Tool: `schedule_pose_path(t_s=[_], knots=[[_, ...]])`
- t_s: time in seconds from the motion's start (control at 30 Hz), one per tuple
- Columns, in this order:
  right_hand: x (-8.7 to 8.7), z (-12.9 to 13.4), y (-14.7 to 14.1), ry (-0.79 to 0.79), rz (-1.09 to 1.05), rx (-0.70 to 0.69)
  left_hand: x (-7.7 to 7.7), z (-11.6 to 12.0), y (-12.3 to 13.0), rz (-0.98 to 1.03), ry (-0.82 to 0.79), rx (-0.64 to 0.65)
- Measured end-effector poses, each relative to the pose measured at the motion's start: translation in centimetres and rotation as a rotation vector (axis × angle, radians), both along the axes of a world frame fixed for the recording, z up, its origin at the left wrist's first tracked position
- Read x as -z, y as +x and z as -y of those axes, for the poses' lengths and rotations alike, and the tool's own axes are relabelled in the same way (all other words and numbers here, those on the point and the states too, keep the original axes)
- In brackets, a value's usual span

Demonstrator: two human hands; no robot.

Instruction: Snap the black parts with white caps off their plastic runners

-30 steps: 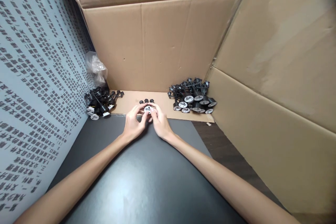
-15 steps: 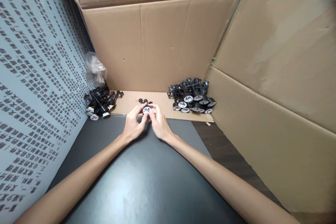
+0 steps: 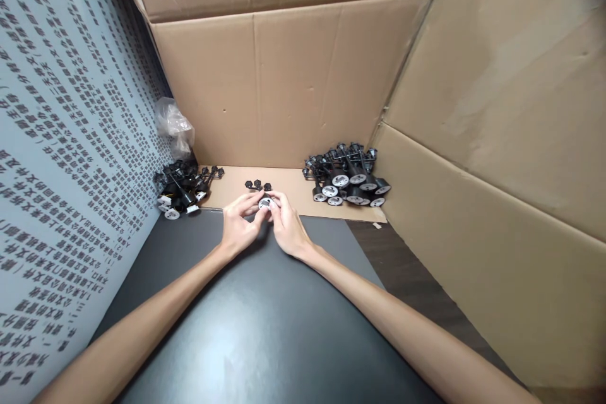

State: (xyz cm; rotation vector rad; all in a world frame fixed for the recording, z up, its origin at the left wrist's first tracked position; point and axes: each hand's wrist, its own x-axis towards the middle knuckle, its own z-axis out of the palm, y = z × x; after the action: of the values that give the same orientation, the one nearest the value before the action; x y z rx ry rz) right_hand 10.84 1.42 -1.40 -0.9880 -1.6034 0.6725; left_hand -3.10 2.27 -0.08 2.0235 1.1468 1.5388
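Observation:
Between my hands is a miniature black street lamp (image 3: pixel 265 203) whose round white base faces me; its small black lantern heads point away toward the back cardboard. My left hand (image 3: pixel 242 221) grips it from the left, thumb and fingers at the rim of the base. From the right, my right hand (image 3: pixel 288 222) pinches the same base, its thumb lying on the white face. Fingers cover most of the lamp's body. To the left lies a heap of similar lamps (image 3: pixel 178 189), some with white parts hanging loose. On the right, more lamps (image 3: pixel 348 180) are piled with round white bases toward me.
Cardboard walls (image 3: pixel 293 88) rise at the back and right. A printed sheet (image 3: pixel 71 139) stands along the left. Clear plastic bags (image 3: pixel 175 123) rest in the back left corner. A dark grey mat (image 3: pixel 265 315) lies under my arms, with a dark wooden surface (image 3: pixel 402 259) beside it.
The lamp has tilted slightly in my hands and its lantern heads have shifted a little left. Both hands keep hold of its base. The whole view has dropped slightly.

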Motion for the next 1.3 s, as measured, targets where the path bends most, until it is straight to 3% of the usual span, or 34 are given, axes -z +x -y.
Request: schedule_pose_path(t_s=[0.2,0.6,1.3], knots=[[0.16,-0.08,-0.04,0.003,-0.011,-0.014,0.27,-0.08,0.02,-0.025,0.033,-0.019],[0.11,-0.13,-0.26,-0.029,-0.061,-0.04,0.23,-0.12,-0.06,0.031,-0.032,0.074],[0.74,-0.63,0.02,-0.081,-0.047,-0.083,-0.16,0.07,0.03,-0.118,0.114,-0.013]])
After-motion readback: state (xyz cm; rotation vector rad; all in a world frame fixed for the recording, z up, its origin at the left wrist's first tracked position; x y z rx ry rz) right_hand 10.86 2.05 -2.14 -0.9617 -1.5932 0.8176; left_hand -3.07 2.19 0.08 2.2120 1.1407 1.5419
